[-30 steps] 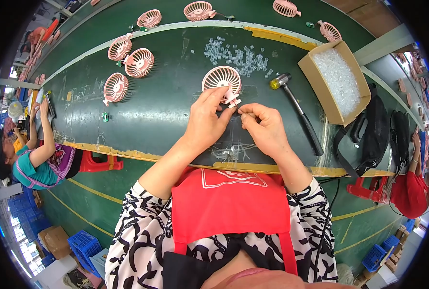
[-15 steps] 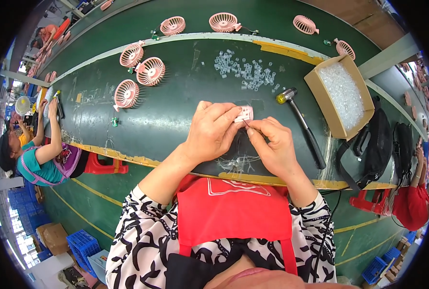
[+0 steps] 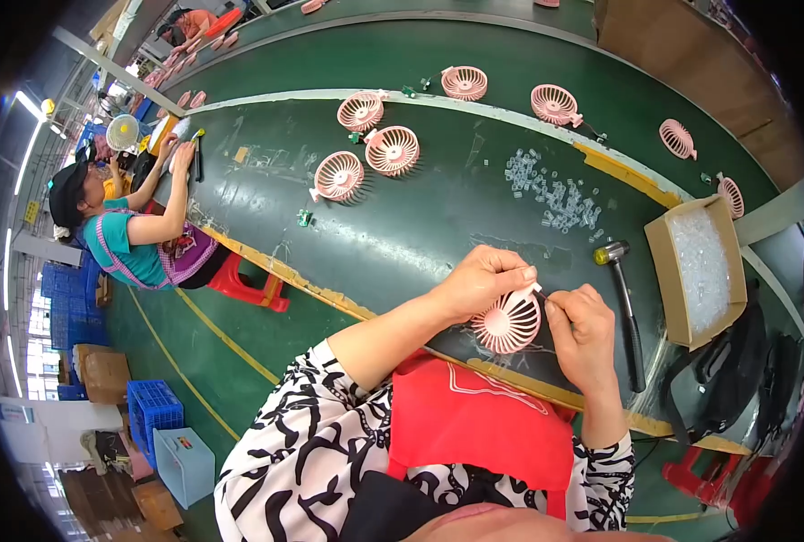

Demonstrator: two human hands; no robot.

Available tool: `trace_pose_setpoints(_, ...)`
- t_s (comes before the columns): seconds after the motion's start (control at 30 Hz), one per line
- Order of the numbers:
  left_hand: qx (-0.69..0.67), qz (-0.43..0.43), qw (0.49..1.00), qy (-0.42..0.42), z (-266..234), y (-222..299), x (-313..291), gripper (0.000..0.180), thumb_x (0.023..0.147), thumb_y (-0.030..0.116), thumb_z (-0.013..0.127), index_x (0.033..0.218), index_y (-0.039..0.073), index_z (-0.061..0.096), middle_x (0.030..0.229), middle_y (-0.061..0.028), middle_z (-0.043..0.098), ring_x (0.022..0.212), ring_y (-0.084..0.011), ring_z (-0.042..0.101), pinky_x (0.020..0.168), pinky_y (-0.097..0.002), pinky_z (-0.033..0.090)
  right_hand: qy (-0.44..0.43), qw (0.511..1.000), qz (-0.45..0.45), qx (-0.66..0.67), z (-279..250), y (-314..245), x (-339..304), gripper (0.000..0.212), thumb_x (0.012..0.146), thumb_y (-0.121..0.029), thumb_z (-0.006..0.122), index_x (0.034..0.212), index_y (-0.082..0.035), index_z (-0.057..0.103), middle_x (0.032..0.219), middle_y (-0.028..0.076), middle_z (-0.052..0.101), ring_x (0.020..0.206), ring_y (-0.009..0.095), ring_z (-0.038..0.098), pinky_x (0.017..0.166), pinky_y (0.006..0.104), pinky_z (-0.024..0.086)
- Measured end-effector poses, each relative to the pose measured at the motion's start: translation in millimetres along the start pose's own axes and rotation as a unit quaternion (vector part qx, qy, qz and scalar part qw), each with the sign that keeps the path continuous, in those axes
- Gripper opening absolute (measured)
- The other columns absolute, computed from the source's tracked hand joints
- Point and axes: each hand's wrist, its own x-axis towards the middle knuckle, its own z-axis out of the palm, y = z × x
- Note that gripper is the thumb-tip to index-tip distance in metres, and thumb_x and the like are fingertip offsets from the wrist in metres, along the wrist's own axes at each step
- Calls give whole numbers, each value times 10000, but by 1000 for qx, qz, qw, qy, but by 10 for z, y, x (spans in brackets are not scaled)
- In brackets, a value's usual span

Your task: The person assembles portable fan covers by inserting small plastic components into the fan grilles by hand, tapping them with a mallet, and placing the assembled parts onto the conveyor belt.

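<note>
Between the fingers and thumb of my left hand point(image 3: 490, 284) is a pink ribbed fan cage point(image 3: 506, 327), held by its narrow neck at the top. Its round slatted face is turned toward me, low over the near edge of the workbench. My right hand point(image 3: 585, 327) is closed beside the neck, thumb and forefinger pinching a thin dark wire-like piece point(image 3: 540, 294) that meets it. The far end of that piece is hidden in the right fingers. Beyond my hands lie several small clear plastic pieces point(image 3: 569, 206) in a loose spread.
A hammer point(image 3: 630, 312) with a yellow-tipped head lies right of my right hand, beside a cardboard box point(image 3: 684, 298) of clear pieces. Several pink fan cages point(image 3: 393, 151) rest left and along the back ledge. A small green circuit board point(image 3: 304, 218) lies left. A co-worker point(image 3: 131, 221) sits farther left.
The fan cage has turned from a small pale part seen between my fingers to its full slatted face. My hands have shifted right and lower in the picture, while the whole view has swung.
</note>
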Motion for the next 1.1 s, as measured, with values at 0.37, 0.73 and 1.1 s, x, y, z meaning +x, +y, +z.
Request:
trace_pose_setpoints(0.37,-45,-100,994,10,152,-169,173,192,915,149,678,819,-12,720,717,-18,671,638,-68,580,576,-238,479,-1,998,57,15,-26,174,-79,21,818,-7,651,836,3,654,754,138,645,706,331,587,652,401,457)
trace_pose_setpoints(0.73,441,-4,897,39,136,105,645,339,830,316,737,842,-21,709,719,-156,676,619,-264,647,596,-369,500,54,913,95,-394,-354,620,-233,239,809,-120,695,1016,-18,634,950,125,580,863,321,580,750,434,488)
trace_pose_setpoints(1.1,599,191,775,63,86,-217,-110,1016,625,382,881,1390,-46,367,1294,-205,524,1214,-380,469,1031,-491,330,61,984,134,-105,-357,444,-288,198,847,-44,665,974,8,522,890,190,578,740,417,595,611,464,477)
